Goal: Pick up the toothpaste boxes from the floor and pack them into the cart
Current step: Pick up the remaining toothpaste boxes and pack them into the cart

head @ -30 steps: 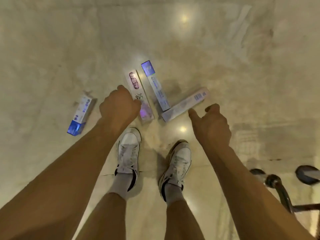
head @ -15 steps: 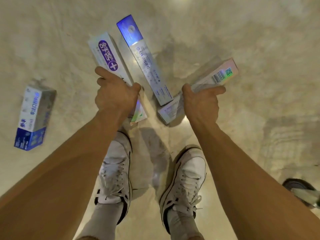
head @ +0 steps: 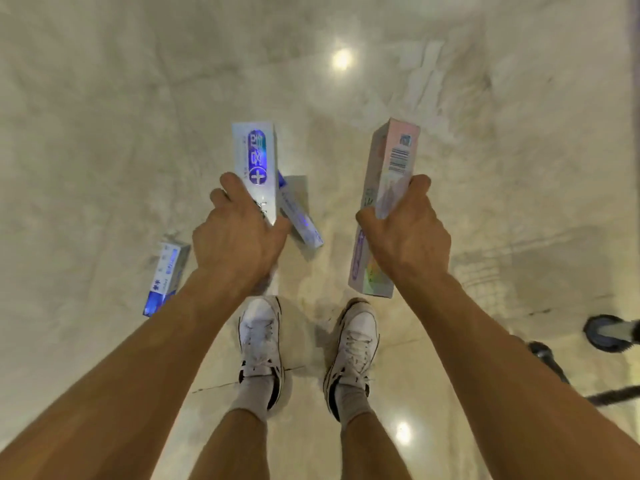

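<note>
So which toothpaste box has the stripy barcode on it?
The pale pink box held in the right hand; its barcode sits near the far end. The purple-logo box in the left hand and the two boxes lying on the floor show none.

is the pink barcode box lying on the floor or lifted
Lifted. The right hand grips the pink barcode box around its middle, and both of its ends are clear of the floor.
</note>
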`<state>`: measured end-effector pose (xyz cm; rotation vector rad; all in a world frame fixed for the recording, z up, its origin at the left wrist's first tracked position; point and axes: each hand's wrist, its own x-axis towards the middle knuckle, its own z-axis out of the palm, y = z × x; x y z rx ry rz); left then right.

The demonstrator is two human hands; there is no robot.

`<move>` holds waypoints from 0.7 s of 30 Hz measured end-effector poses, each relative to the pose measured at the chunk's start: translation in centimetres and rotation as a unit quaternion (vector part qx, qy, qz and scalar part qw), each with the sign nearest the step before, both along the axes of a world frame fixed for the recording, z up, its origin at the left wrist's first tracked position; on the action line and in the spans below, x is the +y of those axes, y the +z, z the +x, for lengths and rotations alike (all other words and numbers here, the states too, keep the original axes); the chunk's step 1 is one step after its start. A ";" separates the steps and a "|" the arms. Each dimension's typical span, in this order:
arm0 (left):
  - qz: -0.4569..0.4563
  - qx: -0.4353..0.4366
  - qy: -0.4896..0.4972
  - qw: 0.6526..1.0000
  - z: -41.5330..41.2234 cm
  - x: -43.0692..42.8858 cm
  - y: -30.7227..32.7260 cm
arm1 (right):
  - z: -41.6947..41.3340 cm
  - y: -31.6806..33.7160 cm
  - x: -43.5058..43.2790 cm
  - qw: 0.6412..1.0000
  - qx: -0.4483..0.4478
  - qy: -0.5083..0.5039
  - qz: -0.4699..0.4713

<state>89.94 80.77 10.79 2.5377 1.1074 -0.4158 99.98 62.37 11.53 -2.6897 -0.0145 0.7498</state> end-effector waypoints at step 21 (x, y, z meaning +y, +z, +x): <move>0.038 -0.046 -0.175 0.983 9.5 -5.0 73.0 | 6.5 72.0 -5.2 0.986 -0.136 0.054 0.079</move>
